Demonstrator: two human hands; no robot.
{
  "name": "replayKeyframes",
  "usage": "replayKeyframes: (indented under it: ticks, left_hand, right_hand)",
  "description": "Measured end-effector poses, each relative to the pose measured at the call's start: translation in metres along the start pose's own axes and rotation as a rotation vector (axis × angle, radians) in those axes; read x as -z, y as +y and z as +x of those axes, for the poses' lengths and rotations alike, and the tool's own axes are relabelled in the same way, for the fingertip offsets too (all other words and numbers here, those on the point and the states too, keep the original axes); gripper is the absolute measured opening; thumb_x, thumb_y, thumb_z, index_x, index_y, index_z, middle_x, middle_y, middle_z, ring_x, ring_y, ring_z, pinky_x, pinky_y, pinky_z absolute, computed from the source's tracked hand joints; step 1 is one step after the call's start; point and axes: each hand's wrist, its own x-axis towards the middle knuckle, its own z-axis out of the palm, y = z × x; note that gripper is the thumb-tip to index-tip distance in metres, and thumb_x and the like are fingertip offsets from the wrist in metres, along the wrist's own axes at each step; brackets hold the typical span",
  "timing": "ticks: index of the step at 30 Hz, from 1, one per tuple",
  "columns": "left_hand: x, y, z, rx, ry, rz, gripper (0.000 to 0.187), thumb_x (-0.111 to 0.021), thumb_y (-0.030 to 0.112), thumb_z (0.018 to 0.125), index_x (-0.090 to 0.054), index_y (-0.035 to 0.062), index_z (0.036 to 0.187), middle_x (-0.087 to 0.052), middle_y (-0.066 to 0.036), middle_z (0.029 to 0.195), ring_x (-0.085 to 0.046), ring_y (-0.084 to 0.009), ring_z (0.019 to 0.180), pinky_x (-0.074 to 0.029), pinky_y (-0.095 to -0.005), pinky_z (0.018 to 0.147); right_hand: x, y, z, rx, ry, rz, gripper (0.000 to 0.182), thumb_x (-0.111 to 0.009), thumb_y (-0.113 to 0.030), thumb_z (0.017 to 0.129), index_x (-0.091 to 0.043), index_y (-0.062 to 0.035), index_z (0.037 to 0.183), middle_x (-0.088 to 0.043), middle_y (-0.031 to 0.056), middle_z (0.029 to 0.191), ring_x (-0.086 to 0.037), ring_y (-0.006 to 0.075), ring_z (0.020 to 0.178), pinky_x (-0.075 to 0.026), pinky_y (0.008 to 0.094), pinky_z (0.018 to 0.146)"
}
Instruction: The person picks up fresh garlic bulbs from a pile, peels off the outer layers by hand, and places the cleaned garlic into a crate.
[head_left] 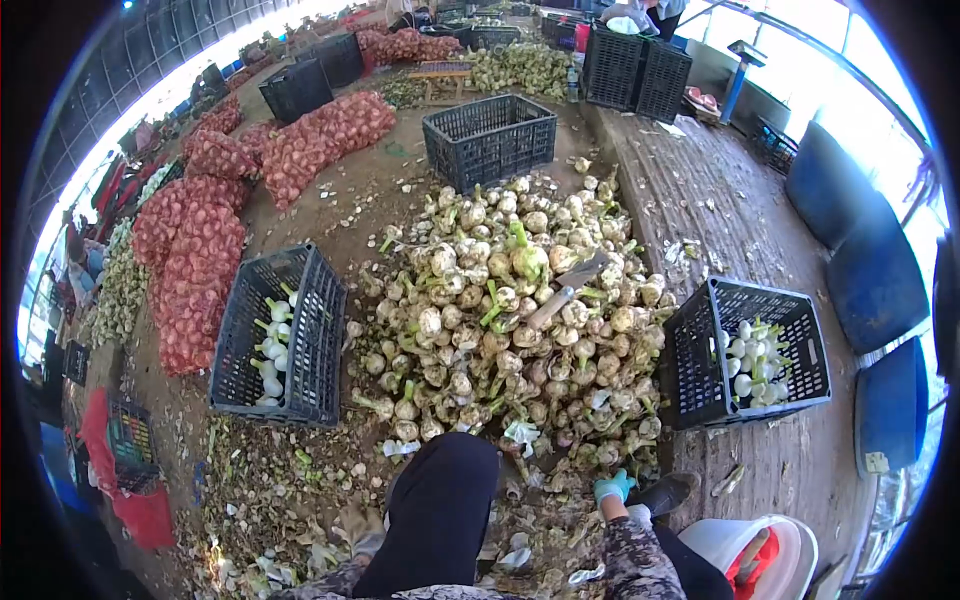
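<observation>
My right hand point(613, 487), in a teal glove, reaches down at the near edge of a large heap of brownish onion-like bulbs point(470, 330), close beside a dark shoe point(668, 494). Its fingers are small and partly turned away, so I cannot tell whether they hold a bulb. My left hand is out of sight; only patterned sleeve cloth shows low behind my raised knee point(445, 500). On top of the heap lies a wide-bladed knife point(548, 308) with a wooden handle. Several bulbs there carry green sprouts.
Crates with cleaned white bulbs stand left point(325, 350) and right point(695, 365) of the heap; another crate point(490, 150) is behind it. Red mesh sacks point(195, 270) line the left. A white bucket point(795, 560) with red cloth sits near my right leg. Peelings point(290, 500) litter the floor.
</observation>
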Motion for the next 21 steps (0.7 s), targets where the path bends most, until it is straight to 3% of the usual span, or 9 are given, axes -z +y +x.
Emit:
replayKeyframes:
  ticks: [3, 4, 5, 6, 10, 12, 13, 16, 21]
  left_hand:
    - [0.02, 0.049, 0.004, -0.021, 0.256, -0.262, 0.028, -0.054, 0.014, 0.082, -0.056, -0.0044, 0.103, -0.048, -0.024, 0.112, -0.045, -0.0379, 0.104, -0.039, -0.0425, 0.089]
    - [0.034, 0.081, 0.008, -0.052, 0.412, -0.407, 0.027, -0.054, 0.014, 0.082, -0.057, -0.0042, 0.102, -0.048, -0.024, 0.112, -0.046, -0.0376, 0.103, -0.04, -0.0424, 0.088]
    - [0.052, 0.092, 0.007, -0.158, 0.465, -0.315, 0.023, -0.052, 0.009, 0.084, -0.056, -0.0051, 0.102, -0.048, -0.023, 0.115, -0.049, -0.0373, 0.101, -0.043, -0.0421, 0.085]
    - [0.085, 0.109, 0.003, -0.407, 0.628, -0.181, 0.024, -0.05, 0.006, 0.085, -0.053, -0.0054, 0.106, -0.047, -0.023, 0.116, -0.049, -0.0378, 0.101, -0.043, -0.0422, 0.086]
    - [0.199, 0.216, -0.051, -0.728, 0.843, -0.436, 0.031, -0.044, 0.002, 0.089, -0.044, -0.0014, 0.119, -0.051, -0.021, 0.115, -0.053, -0.0331, 0.102, -0.047, -0.0375, 0.083]
    - [0.193, 0.244, -0.076, -0.393, 0.173, -1.424, 0.031, -0.039, 0.014, 0.094, -0.047, 0.0031, 0.122, -0.056, -0.011, 0.11, -0.055, -0.0171, 0.092, -0.047, -0.0297, 0.078]
    - [0.203, 0.258, -0.092, -0.261, -0.236, -1.488, 0.036, -0.048, 0.026, 0.091, -0.05, -0.0003, 0.115, -0.056, -0.009, 0.103, -0.055, -0.0171, 0.087, -0.043, -0.0289, 0.081]
    - [0.186, 0.268, -0.088, 0.075, -1.313, -1.569, 0.074, -0.04, 0.058, 0.086, -0.039, -0.0037, 0.126, -0.051, -0.015, 0.117, -0.053, -0.0244, 0.103, -0.043, -0.0349, 0.087]
    - [0.197, 0.266, -0.101, -0.109, -1.379, -1.526, 0.067, -0.063, 0.038, 0.081, -0.036, 0.0004, 0.13, -0.052, -0.012, 0.118, -0.052, -0.0246, 0.105, -0.045, -0.0366, 0.089]
  right_hand:
    - [-0.005, 0.002, 0.041, 0.152, -0.12, -0.099, 0.045, -0.061, -0.033, 0.076, -0.057, -0.0051, 0.111, -0.059, 0.0158, 0.106, -0.058, 0.0309, 0.096, -0.047, 0.0365, 0.081]
    - [0.017, -0.011, 0.038, 0.036, -0.578, 0.256, 0.033, -0.058, -0.027, 0.08, -0.061, -0.0039, 0.103, -0.064, 0.0132, 0.094, -0.061, 0.0292, 0.081, -0.048, 0.0359, 0.073]
    - [0.074, -0.047, -0.034, 0.088, -0.55, 0.486, 0.033, -0.056, -0.025, 0.082, -0.06, -0.0023, 0.105, -0.065, 0.013, 0.092, -0.061, 0.0259, 0.073, -0.048, 0.0346, 0.069]
    - [0.013, -0.03, 0.054, 0.478, -0.613, 0.442, 0.034, -0.058, -0.028, 0.083, -0.06, -0.0028, 0.105, -0.064, 0.0108, 0.095, -0.06, 0.0217, 0.077, -0.047, 0.0338, 0.07]
    - [0.185, -0.104, -0.187, 0.538, -0.788, 1.062, 0.038, -0.052, -0.005, 0.085, -0.044, -0.0088, 0.122, -0.059, 0.0084, 0.102, -0.062, 0.0213, 0.082, -0.052, 0.031, 0.069]
    - [0.198, -0.1, -0.239, 1.151, -0.414, 0.98, 0.05, -0.065, 0.0, 0.075, -0.043, -0.0035, 0.12, -0.053, 0.0069, 0.11, -0.056, 0.0166, 0.091, -0.048, 0.0289, 0.078]
    - [0.211, -0.095, -0.28, 1.076, -0.561, 1.225, 0.05, -0.073, 0.001, 0.067, -0.046, -0.003, 0.109, -0.051, 0.0069, 0.108, -0.052, 0.0156, 0.097, -0.046, 0.0291, 0.084]
    - [0.192, -0.076, -0.316, 1.471, 0.081, 0.956, 0.055, -0.08, -0.014, 0.061, -0.049, -0.0041, 0.105, -0.048, 0.009, 0.101, -0.05, 0.0225, 0.094, -0.045, 0.0321, 0.082]
    - [0.171, -0.066, -0.332, 1.48, 0.411, 0.722, 0.059, -0.08, -0.02, 0.06, -0.051, -0.0036, 0.108, -0.051, 0.0139, 0.106, -0.051, 0.0287, 0.098, -0.044, 0.0371, 0.082]
